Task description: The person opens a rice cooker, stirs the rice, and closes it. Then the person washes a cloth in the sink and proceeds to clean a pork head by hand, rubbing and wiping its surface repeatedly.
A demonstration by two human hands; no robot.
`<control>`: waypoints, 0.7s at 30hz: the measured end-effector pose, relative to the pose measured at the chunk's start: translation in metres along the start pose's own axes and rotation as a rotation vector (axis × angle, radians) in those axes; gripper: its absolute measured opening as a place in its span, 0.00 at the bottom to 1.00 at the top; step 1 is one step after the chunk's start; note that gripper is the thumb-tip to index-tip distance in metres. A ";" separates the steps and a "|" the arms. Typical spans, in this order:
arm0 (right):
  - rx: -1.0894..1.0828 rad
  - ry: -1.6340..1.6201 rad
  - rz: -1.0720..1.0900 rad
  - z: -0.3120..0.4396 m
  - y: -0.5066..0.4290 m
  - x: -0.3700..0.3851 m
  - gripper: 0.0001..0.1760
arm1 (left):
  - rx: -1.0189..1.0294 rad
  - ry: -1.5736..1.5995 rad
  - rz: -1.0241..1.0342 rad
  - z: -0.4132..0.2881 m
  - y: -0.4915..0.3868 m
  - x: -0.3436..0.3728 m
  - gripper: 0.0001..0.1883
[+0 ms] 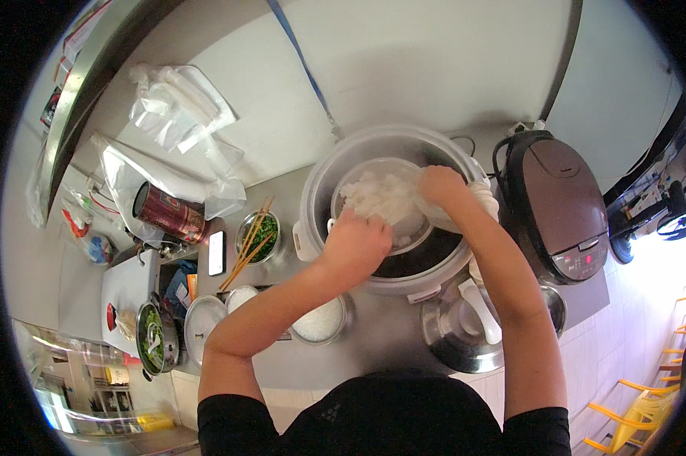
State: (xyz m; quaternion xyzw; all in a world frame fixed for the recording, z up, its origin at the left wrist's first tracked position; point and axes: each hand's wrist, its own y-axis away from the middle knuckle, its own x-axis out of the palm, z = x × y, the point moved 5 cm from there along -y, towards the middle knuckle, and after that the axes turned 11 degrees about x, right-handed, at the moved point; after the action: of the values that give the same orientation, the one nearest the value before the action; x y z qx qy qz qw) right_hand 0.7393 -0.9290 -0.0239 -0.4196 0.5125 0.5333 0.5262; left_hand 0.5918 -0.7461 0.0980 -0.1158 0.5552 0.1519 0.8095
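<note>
A large round pot (314,222) with a pale rim stands on the steel counter, and a clear round bowl (397,162) of white, chunky food (377,196), possibly rice, sits over its dark contents. My left hand (357,242) is at the near left edge of this food, fingers curled; whether it pinches anything is not visible. At the bowl's right side, my right hand (442,185) is bent down over a translucent, pale item (437,215), perhaps a bag or container. Its fingertips are hidden. A bunched white cloth (482,199) lies against the pot's right rim.
A brown rice cooker (565,199) stands right. Near it lies a steel lid (457,342) with a white handle. Leftward are chopped greens (263,239) in a bowl under wooden chopsticks (249,245), a phone (217,253), a container of white granules (320,322) and a pot of greens (172,342).
</note>
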 end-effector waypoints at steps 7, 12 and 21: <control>0.008 -0.079 0.055 0.004 0.018 -0.018 0.13 | -0.307 -0.098 -0.006 0.061 0.020 -0.004 0.04; 0.023 -0.121 0.052 0.011 0.022 -0.027 0.14 | -0.418 0.149 0.155 0.085 -0.004 0.033 0.06; -0.187 0.046 0.097 0.000 0.014 -0.004 0.14 | -0.209 -0.156 0.050 0.080 -0.002 -0.017 0.05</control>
State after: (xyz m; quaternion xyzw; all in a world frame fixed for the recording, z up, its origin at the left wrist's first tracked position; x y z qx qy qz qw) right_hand 0.7255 -0.9280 -0.0189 -0.4540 0.4920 0.5938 0.4464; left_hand 0.6560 -0.7212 0.1425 -0.1734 0.4746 0.2373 0.8297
